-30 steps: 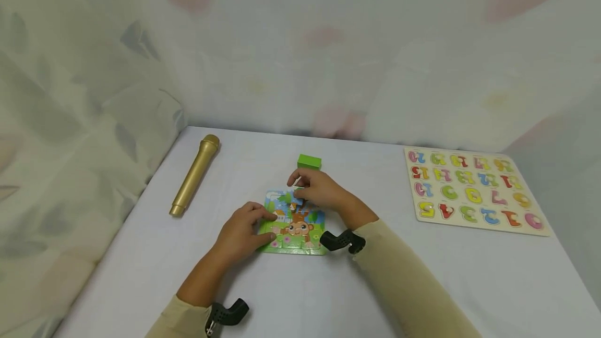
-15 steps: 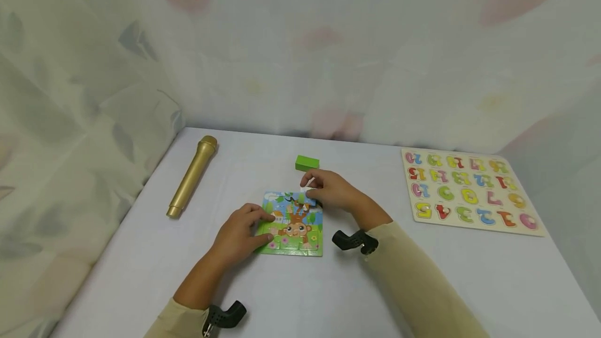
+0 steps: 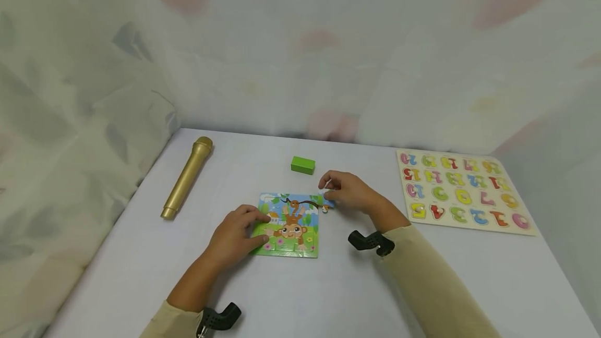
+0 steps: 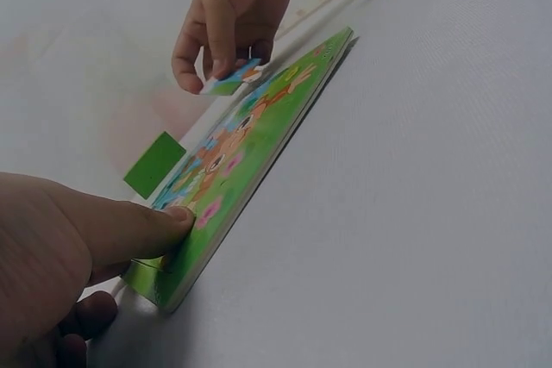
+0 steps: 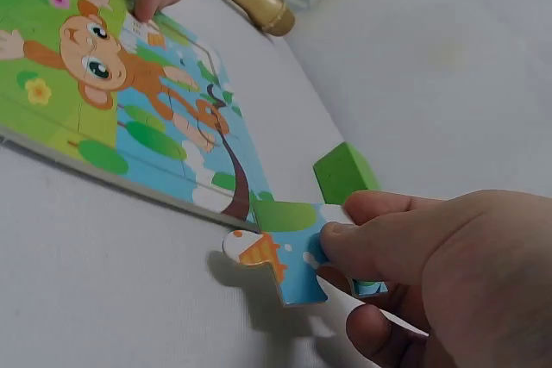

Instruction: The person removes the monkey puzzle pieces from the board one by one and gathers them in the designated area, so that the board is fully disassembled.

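Note:
A square jigsaw puzzle with a monkey picture lies flat in front of me. My left hand rests on its left side, thumb and a finger pressing on the surface. At the puzzle's upper right, my right hand pinches a loose jigsaw piece between thumb and fingers. Blue and green mark the piece, along with an orange-and-white knob. In the right wrist view it is raised above the tabletop, overlapping the puzzle's corner. Part of the piece is hidden behind the thumb.
A green block stands beyond the puzzle. To the left lies a gold toy microphone. A number board with colourful numerals occupies the right side of the white table. Patterned fabric hangs along the back and left.
My right hand has drawn the jigsaw piece rightward from over the puzzle's top to beyond its right edge, uncovering the monkey's tail and branch. The left hand stays on the puzzle.

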Demonstrator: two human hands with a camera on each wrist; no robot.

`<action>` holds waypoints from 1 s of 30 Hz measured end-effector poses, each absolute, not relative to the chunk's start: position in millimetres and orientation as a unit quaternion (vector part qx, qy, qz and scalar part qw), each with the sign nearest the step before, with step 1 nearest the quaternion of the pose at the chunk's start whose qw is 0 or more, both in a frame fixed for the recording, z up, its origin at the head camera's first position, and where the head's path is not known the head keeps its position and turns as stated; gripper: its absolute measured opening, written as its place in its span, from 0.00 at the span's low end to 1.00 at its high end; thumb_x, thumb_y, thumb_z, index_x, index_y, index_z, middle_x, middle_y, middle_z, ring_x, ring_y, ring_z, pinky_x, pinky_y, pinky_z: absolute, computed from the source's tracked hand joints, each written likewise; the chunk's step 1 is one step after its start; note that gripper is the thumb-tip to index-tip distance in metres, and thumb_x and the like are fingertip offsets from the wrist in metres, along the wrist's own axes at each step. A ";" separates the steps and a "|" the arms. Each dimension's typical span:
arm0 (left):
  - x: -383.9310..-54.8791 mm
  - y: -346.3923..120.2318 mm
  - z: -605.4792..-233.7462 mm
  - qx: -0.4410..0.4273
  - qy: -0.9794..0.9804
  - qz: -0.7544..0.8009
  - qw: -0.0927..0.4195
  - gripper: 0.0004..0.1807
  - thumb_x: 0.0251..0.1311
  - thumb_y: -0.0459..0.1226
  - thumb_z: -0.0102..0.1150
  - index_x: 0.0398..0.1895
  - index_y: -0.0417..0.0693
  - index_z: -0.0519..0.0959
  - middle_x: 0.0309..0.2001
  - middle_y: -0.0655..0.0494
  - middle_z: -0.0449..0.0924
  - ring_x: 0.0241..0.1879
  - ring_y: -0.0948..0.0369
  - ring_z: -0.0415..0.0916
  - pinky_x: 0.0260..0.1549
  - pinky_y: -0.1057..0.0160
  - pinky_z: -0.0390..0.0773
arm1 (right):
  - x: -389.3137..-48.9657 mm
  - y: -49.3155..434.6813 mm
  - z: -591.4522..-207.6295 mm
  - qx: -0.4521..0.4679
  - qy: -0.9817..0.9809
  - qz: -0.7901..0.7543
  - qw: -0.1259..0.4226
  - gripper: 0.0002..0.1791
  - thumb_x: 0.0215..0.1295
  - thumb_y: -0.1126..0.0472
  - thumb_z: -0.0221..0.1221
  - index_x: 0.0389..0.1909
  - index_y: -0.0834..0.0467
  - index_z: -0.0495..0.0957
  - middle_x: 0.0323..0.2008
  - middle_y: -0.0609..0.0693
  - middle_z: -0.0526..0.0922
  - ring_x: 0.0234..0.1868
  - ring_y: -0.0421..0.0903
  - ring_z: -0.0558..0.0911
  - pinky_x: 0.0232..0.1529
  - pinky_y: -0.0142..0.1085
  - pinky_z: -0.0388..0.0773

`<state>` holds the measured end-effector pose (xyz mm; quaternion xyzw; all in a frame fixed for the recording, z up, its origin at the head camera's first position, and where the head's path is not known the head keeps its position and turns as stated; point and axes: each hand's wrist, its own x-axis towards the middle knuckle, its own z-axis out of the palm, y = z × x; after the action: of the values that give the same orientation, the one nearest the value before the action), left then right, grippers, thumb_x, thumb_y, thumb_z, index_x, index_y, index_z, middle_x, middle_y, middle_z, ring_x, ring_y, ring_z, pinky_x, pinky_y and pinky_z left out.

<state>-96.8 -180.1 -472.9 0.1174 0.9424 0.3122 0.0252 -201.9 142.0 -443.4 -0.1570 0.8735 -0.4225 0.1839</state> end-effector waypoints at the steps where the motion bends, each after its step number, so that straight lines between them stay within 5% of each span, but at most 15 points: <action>1: -96.5 -180.7 -472.6 0.118 0.942 0.313 0.025 0.20 0.57 0.39 0.82 0.52 0.58 0.88 0.57 0.57 0.80 0.60 0.48 0.77 0.58 0.41 0.76 | -201.8 143.3 -443.7 -0.158 0.876 -0.418 0.183 0.10 0.72 0.65 0.66 0.50 0.51 0.83 0.41 0.49 0.81 0.41 0.48 0.77 0.44 0.42 0.73; 30: -96.2 -180.5 -468.4 0.119 0.942 0.313 0.033 0.20 0.59 0.39 0.80 0.54 0.55 0.88 0.58 0.56 0.80 0.60 0.47 0.75 0.58 0.42 0.76 | -190.9 141.1 -462.5 -0.139 0.923 -0.340 0.114 0.08 0.72 0.62 0.68 0.49 0.52 0.88 0.44 0.46 0.84 0.46 0.46 0.80 0.54 0.46 0.77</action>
<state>-96.2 -180.5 -468.4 0.1189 0.9418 0.3127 0.0335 -190.9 141.1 -462.5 -0.1390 0.9232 -0.3397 0.1137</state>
